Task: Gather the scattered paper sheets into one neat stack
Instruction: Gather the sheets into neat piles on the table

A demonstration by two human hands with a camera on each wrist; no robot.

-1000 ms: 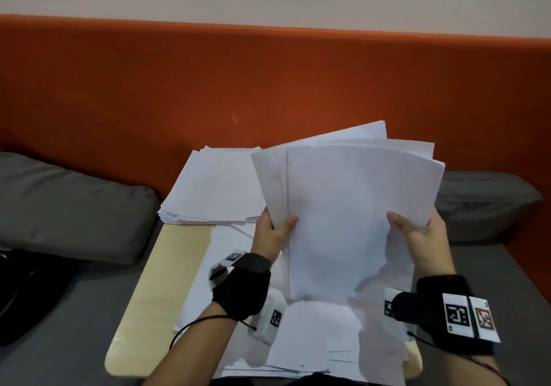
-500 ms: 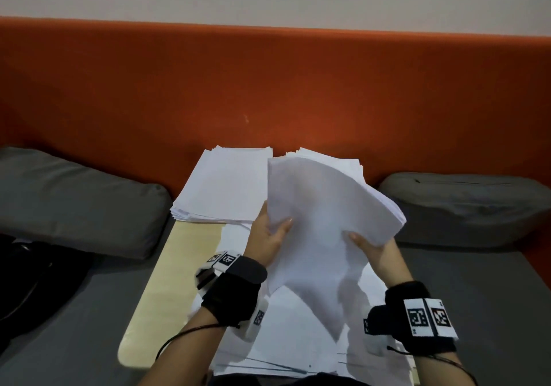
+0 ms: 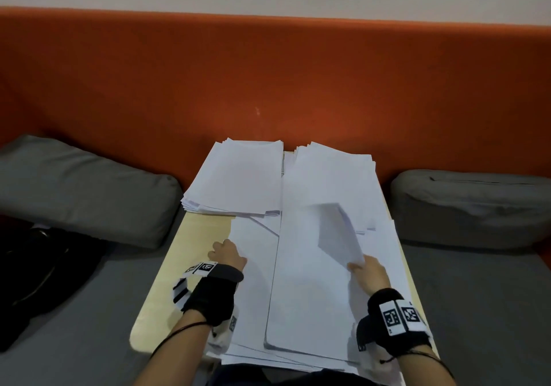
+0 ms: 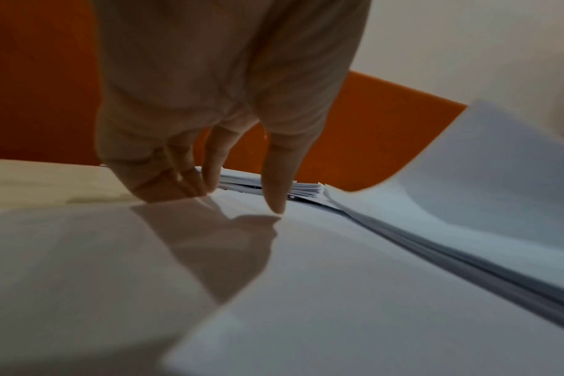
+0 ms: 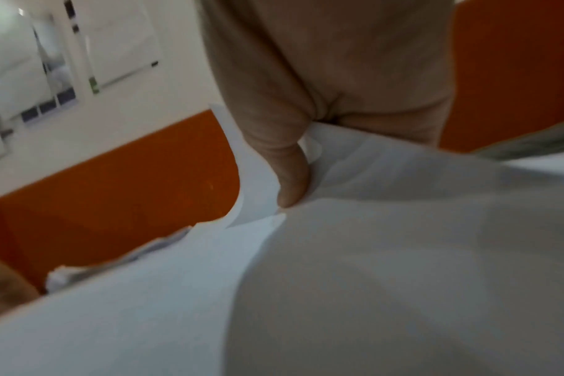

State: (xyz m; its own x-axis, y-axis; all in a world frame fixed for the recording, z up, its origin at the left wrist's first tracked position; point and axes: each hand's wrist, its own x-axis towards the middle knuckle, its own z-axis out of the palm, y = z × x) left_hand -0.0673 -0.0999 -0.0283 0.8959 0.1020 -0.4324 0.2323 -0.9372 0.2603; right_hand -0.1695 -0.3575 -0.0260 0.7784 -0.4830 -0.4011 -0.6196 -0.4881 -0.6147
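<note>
White paper sheets cover the pale wooden table (image 3: 190, 254). A neat stack (image 3: 241, 177) lies at the far left, and a second pile (image 3: 328, 281) is spread flat along the right side. My right hand (image 3: 362, 266) pinches the near corner of a curled top sheet (image 3: 337, 230), which is lifted off that pile; the thumb (image 5: 293, 183) presses on the sheet in the right wrist view. My left hand (image 3: 226, 253) rests at the left edge of the loose sheets (image 3: 253, 290), its fingertips (image 4: 274, 203) touching the paper.
Grey cushions (image 3: 83, 189) (image 3: 471, 207) flank the table against an orange backrest (image 3: 268, 72). A black bag or garment (image 3: 38, 272) lies on the grey seat at the left. The table's left strip is bare wood.
The bundle held upright in both hands has come down flat onto the right side of the table. My left hand let go and moved to the loose sheets' left edge.
</note>
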